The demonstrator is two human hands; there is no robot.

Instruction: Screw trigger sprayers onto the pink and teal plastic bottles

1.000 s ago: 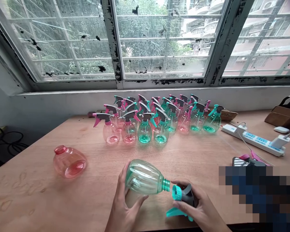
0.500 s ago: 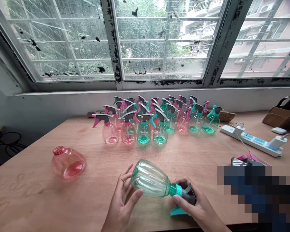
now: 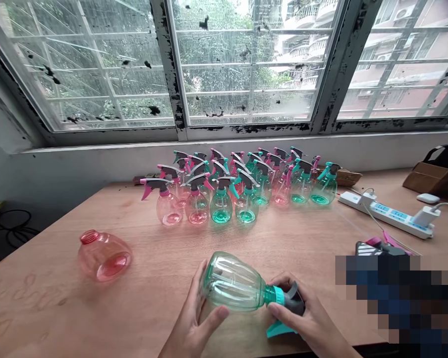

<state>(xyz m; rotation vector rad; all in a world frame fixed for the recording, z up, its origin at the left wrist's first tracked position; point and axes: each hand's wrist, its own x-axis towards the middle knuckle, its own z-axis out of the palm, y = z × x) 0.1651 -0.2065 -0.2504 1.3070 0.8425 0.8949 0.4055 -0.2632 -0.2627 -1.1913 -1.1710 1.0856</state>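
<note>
A clear green spray bottle (image 3: 234, 282) lies tilted sideways between my hands, low above the table, its base toward the left. My right hand (image 3: 302, 311) grips its grey and turquoise spray head (image 3: 291, 300) at the collar, thumb in front. At the base end, my left hand (image 3: 194, 315) cups the bottle, fingers partly hidden behind it and the thumb along its lower edge. On the left of the table, a pink bottle (image 3: 105, 254) without a spray head rests tilted, its threaded neck uncovered.
Several pink and green spray bottles (image 3: 221, 206) with heads on stand grouped below the window. To the right are a white power strip (image 3: 388, 214) with cables, a cardboard box (image 3: 429, 180) and pink and grey spray heads (image 3: 392, 246). Pixelation hides the lower right corner.
My left hand has closed in around the bottle's base, its fingers going further behind it. The bottle and my right hand have shifted slightly down and right.
</note>
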